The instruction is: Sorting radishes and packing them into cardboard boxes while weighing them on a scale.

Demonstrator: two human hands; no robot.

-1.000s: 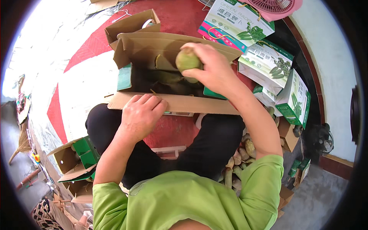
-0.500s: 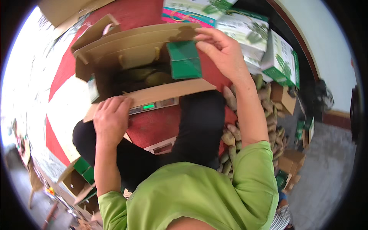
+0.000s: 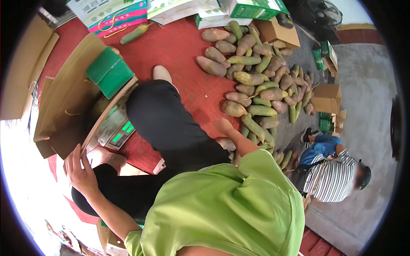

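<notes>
At the left stands an open cardboard box (image 3: 68, 91) with a green end flap (image 3: 110, 72); its inside is mostly in shadow. My left hand (image 3: 82, 174) touches the near corner of the box's rim, its fingers stretched out and apart. The box rests on a scale (image 3: 119, 135) with lit green displays. Over on the right, my right hand (image 3: 225, 128) is low at the near-left side of a pile of long green and pinkish-brown root vegetables (image 3: 252, 77). Its fingers are blurred, and I cannot see anything held in it.
White and green printed cartons (image 3: 183, 10) line the back, with one green vegetable (image 3: 135, 34) lying before them. A black fan (image 3: 318, 15) stands at the far right. Small brown boxes (image 3: 326, 99) sit beyond the pile. A person in a striped shirt (image 3: 329, 179) is at the right.
My view has swung to the right. My right hand has left the box's far flap and dropped beside the vegetable pile. My left hand stays at the box's rim, with its fingers more spread.
</notes>
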